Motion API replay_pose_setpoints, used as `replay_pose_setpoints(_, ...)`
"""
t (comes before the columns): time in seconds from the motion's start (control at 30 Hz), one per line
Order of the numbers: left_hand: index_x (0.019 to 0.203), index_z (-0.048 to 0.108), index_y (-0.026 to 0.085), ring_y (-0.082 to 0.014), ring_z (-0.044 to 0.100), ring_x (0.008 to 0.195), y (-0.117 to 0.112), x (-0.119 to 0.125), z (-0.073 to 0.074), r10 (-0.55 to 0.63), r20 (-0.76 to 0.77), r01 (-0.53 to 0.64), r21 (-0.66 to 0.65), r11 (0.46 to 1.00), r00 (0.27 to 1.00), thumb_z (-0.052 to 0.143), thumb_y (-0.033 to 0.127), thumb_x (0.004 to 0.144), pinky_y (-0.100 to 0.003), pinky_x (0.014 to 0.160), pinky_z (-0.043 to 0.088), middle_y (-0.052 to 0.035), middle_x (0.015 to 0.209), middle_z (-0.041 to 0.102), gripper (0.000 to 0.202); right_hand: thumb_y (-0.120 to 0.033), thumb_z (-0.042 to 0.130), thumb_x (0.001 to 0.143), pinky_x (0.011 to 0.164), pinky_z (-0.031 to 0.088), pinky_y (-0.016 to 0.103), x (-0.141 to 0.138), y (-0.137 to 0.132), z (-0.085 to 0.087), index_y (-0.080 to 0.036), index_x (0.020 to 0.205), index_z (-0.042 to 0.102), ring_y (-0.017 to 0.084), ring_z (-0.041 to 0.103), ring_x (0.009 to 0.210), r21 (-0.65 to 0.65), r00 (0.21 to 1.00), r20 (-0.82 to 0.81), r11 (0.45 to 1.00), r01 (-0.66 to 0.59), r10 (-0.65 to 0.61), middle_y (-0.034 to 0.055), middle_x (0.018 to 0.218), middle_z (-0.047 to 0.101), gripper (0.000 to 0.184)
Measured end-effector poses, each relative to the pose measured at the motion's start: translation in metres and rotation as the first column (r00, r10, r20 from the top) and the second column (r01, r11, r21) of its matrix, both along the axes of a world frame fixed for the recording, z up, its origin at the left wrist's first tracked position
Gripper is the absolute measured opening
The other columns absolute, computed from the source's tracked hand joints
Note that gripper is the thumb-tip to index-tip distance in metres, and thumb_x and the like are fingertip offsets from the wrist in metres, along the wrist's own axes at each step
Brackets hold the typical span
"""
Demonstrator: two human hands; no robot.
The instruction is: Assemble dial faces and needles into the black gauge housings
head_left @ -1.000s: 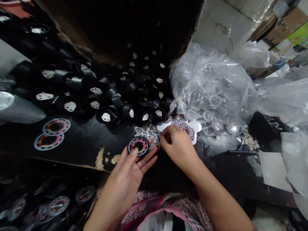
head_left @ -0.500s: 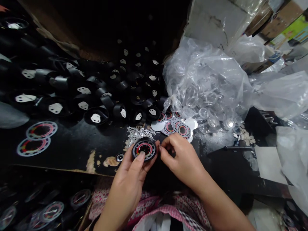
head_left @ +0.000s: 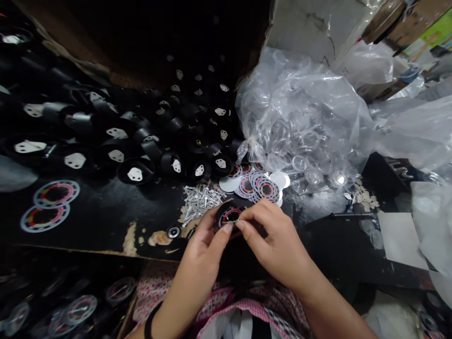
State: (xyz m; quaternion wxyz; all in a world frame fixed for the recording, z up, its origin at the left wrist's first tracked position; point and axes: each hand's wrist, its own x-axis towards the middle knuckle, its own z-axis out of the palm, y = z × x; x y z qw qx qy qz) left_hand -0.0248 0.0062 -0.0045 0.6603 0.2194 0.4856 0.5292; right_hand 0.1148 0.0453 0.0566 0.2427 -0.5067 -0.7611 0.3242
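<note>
My left hand [head_left: 206,247] is wrapped round a small black round gauge [head_left: 226,213], its red-and-white dial tilted up toward me. The left thumb rests on the near edge of the dial. Over the dial face, my right hand [head_left: 273,230] pinches a thin needle-like pointer [head_left: 230,221] between thumb and forefinger; the fingertips hide much of it. Just beyond the gauge lies a pile of silver pointers [head_left: 201,201]. Printed dial discs [head_left: 267,189] overlap in a heap behind my right hand, some showing plain white.
Many black housings [head_left: 136,172] with white tabs crowd the back left. Two dial discs [head_left: 45,216] lie at left. A bag of clear rings [head_left: 300,117] bulges at back right. A black screwdriver-like tool [head_left: 349,215] and white card [head_left: 399,238] lie at right.
My left hand has moved right with the gauge and tilted it. My right fingers, beside the gauge before, are now over its dial. More of the silver pile shows.
</note>
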Motion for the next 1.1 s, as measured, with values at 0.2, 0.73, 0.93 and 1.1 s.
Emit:
replay_pose_setpoints(0.2,0.115,0.067,0.033,-0.0172,0.067,0.111,-0.002,-0.003,0.002,-0.018,-0.040,0.019,0.005,1.000,0.999,0.071,0.038,0.088,-0.024,0.098,0.051,0.0031,0.117,0.073,0.029,-0.019,0.060,0.095,0.075,0.037,0.031,0.000,-0.002,0.001,-0.019,0.084,0.062,0.014,0.055,0.077,-0.023,0.999,-0.004,0.999,0.039,-0.039,-0.0024,0.079,0.061,0.011)
replay_pose_setpoints(0.73,0.111,0.067,0.028,-0.0210,0.069,0.107,-0.003,-0.003,0.018,-0.034,-0.147,0.032,-0.017,0.999,0.988,0.073,0.041,0.085,-0.029,0.096,0.053,-0.0015,0.113,0.074,0.030,-0.020,0.059,0.096,0.073,0.038,0.030,0.003,-0.006,0.004,-0.020,0.084,0.062,0.013,0.055,0.075,-0.066,0.996,-0.077,0.997,0.032,-0.037,-0.0029,0.078,0.061,0.013)
replay_pose_setpoints(0.93,0.106,0.068,0.029,-0.0199,0.070,0.102,-0.004,-0.001,0.023,0.006,-0.277,0.009,0.052,0.999,0.961,0.073,0.038,0.084,-0.028,0.093,0.054,-0.0008,0.108,0.075,0.024,-0.022,0.060,0.096,0.076,0.037,0.030,0.003,-0.011,0.004,-0.021,0.081,0.061,0.013,0.055,0.074,-0.077,0.994,-0.079,0.995,0.069,-0.075,-0.0036,0.076,0.061,0.015)
replay_pose_setpoints(1.1,0.103,0.071,0.027,-0.0234,0.071,0.098,-0.005,-0.002,0.022,0.048,-0.407,-0.011,0.093,0.996,0.912,0.073,0.033,0.082,-0.031,0.087,0.057,-0.0030,0.106,0.075,0.022,-0.021,0.058,0.097,0.074,0.036,0.030,0.003,-0.016,0.001,-0.020,0.076,0.055,0.014,0.055,0.072,-0.121,0.996,-0.057,0.991,0.059,-0.066,-0.0032,0.073,0.061,0.021)
